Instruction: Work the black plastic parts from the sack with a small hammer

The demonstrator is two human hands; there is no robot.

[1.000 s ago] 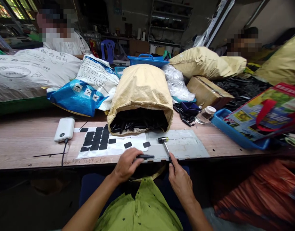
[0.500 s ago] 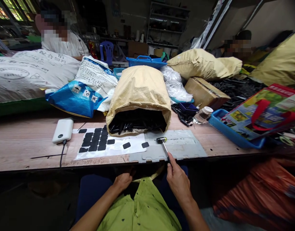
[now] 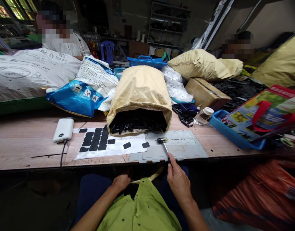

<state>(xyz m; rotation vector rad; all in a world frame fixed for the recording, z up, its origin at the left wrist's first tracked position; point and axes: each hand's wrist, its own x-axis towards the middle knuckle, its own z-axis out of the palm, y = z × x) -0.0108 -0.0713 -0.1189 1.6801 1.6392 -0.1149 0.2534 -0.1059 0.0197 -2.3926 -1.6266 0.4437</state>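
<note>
My right hand (image 3: pixel 179 181) grips the handle of a small hammer (image 3: pixel 162 141). Its head rests on a grey mat (image 3: pixel 185 148) at the table's front edge. My left hand (image 3: pixel 121 183) is down below the table edge, fingers curled at the top of a green bag (image 3: pixel 142 211) on my lap; what it holds is hidden. Just behind the mat, a tan sack (image 3: pixel 140 93) lies open toward me, full of black plastic parts (image 3: pixel 137 123). Left of the mat lies a white sheet with several black pads (image 3: pixel 96 141).
A white power bank (image 3: pixel 63 129) with a cable lies at the left. Printed sacks (image 3: pixel 89 86) are piled behind it. At the right stand a cardboard box (image 3: pixel 207 93), a glass jar (image 3: pixel 204 115) and a blue tray (image 3: pixel 233 136). Two people sit across the table.
My left hand, which held a black part above the table edge, has dropped to the green bag on my lap; the part is out of sight. The right hand and hammer stayed put.
</note>
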